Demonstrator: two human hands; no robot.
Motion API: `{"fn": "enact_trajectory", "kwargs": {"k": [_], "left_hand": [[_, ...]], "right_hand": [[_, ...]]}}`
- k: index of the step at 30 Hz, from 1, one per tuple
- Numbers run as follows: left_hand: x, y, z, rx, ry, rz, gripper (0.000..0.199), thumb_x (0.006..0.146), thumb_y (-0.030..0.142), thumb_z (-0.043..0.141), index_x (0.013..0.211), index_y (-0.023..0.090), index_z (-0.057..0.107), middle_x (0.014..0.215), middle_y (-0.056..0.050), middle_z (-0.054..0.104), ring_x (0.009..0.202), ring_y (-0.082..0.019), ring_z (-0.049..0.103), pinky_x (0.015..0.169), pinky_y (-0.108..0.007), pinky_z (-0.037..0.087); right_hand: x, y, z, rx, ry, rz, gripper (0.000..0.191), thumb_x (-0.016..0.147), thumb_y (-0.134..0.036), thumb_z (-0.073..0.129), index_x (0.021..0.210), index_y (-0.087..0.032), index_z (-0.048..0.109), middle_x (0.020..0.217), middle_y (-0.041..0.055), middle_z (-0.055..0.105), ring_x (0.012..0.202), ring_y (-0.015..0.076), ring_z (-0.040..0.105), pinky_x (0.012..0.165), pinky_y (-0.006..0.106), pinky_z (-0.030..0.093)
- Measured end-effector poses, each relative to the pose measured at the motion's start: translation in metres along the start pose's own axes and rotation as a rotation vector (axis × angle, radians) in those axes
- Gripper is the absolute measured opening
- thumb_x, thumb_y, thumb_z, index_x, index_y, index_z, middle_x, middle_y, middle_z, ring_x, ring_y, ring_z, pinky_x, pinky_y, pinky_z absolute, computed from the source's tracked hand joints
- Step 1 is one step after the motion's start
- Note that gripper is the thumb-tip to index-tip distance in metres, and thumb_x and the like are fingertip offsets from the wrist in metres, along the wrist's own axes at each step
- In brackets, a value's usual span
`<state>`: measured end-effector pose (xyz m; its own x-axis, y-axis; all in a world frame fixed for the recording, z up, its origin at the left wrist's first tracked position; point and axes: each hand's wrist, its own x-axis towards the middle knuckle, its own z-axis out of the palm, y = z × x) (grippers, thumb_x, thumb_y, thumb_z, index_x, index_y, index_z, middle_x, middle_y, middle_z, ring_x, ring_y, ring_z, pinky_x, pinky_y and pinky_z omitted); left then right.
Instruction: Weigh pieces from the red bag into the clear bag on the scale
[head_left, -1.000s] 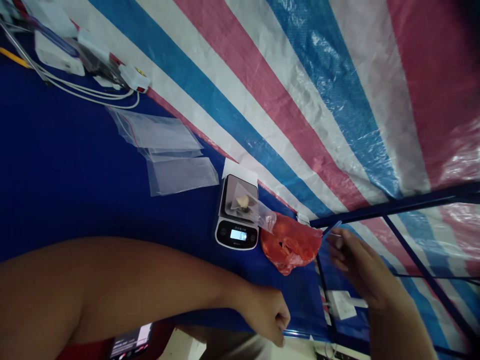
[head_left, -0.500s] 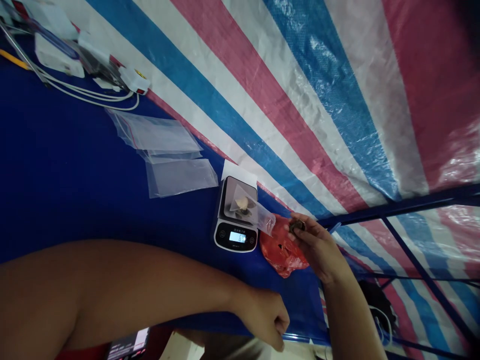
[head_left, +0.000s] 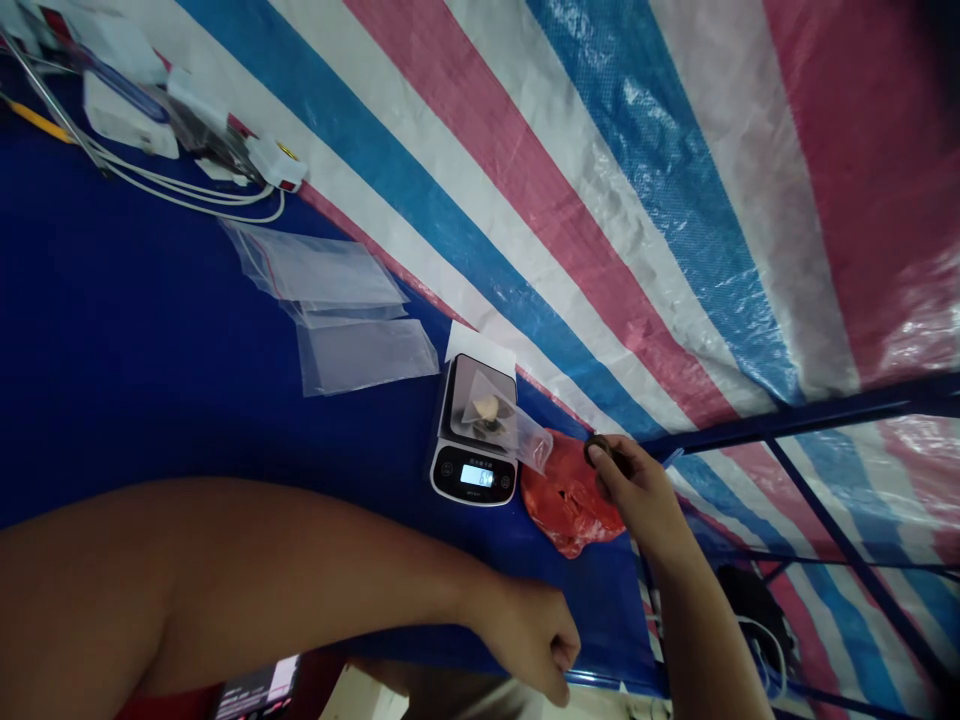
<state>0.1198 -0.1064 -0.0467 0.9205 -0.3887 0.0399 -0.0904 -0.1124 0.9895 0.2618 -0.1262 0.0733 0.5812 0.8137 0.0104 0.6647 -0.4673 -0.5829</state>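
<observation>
My right hand (head_left: 634, 490) pinches a small dark round object (head_left: 598, 449) between thumb and fingers, just above a crumpled red plastic bag (head_left: 570, 500). On a black digital scale (head_left: 474, 470) lies a clear plastic bag (head_left: 499, 417) holding a pale lumpy object (head_left: 486, 408). The scale's lit display is too small to read. My left hand (head_left: 534, 638) rests in a loose fist at the front edge of the blue table (head_left: 150, 370), touching nothing else I can see and holding nothing visible.
Several clear zip bags (head_left: 330, 310) lie left of the scale. White chargers and cables (head_left: 187, 150) sit at the far left corner. A striped tarp (head_left: 570, 200) covers the area beyond, a blue metal frame (head_left: 795, 420) runs at right, and a phone (head_left: 255, 690) shows below.
My right hand has swung left over the red bag and now pinches the dark object near the scale. My left hand and the scale have not moved.
</observation>
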Motion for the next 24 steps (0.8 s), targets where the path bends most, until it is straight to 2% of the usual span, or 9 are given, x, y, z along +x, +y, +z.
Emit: {"fn": "enact_trajectory", "kwargs": {"k": [4,8,13,16,24], "left_hand": [[0.001,-0.001,0.0,0.021,0.002,0.014,0.03,0.072,0.023,0.072,0.06,0.018,0.046,0.054,0.01,0.041,0.057,-0.008,0.041,0.055,-0.023,0.035],[0.0,0.0,-0.001,0.019,0.002,0.021,0.028,0.073,0.021,0.071,0.061,0.018,0.046,0.055,0.01,0.041,0.057,-0.008,0.041,0.055,-0.022,0.035],[-0.004,0.006,-0.003,0.005,-0.018,-0.03,0.028,0.072,0.022,0.072,0.06,0.018,0.046,0.054,0.01,0.041,0.056,-0.007,0.04,0.054,-0.022,0.034],[-0.004,0.008,-0.004,-0.009,-0.019,-0.062,0.028,0.072,0.022,0.072,0.061,0.018,0.046,0.054,0.01,0.04,0.055,-0.007,0.039,0.054,-0.022,0.034],[0.0,-0.001,0.0,-0.018,-0.007,0.008,0.03,0.071,0.021,0.071,0.059,0.018,0.044,0.054,0.01,0.038,0.056,-0.007,0.038,0.054,-0.023,0.033]], "right_hand": [[0.005,0.003,0.009,-0.077,-0.101,0.005,0.046,0.084,-0.064,0.06,0.075,-0.02,0.062,0.064,-0.0011,0.053,0.057,0.0128,0.043,0.051,0.025,0.031],[0.008,0.015,0.018,-0.101,-0.178,0.082,0.05,0.08,-0.068,0.063,0.075,-0.019,0.068,0.064,-0.0006,0.058,0.058,0.0138,0.045,0.052,0.026,0.03],[0.004,0.029,0.024,0.049,-0.283,0.234,0.052,0.077,-0.071,0.065,0.078,-0.019,0.064,0.052,-0.0057,0.047,0.046,0.0096,0.033,0.046,0.025,0.02],[0.001,0.032,0.026,0.102,-0.281,0.274,0.053,0.075,-0.072,0.066,0.078,-0.02,0.061,0.049,-0.0068,0.045,0.045,0.0089,0.033,0.046,0.024,0.019],[-0.007,0.013,0.031,0.161,-0.325,0.256,0.051,0.077,-0.068,0.067,0.089,-0.018,0.068,0.048,-0.0068,0.046,0.042,0.0082,0.033,0.045,0.023,0.019]]}}
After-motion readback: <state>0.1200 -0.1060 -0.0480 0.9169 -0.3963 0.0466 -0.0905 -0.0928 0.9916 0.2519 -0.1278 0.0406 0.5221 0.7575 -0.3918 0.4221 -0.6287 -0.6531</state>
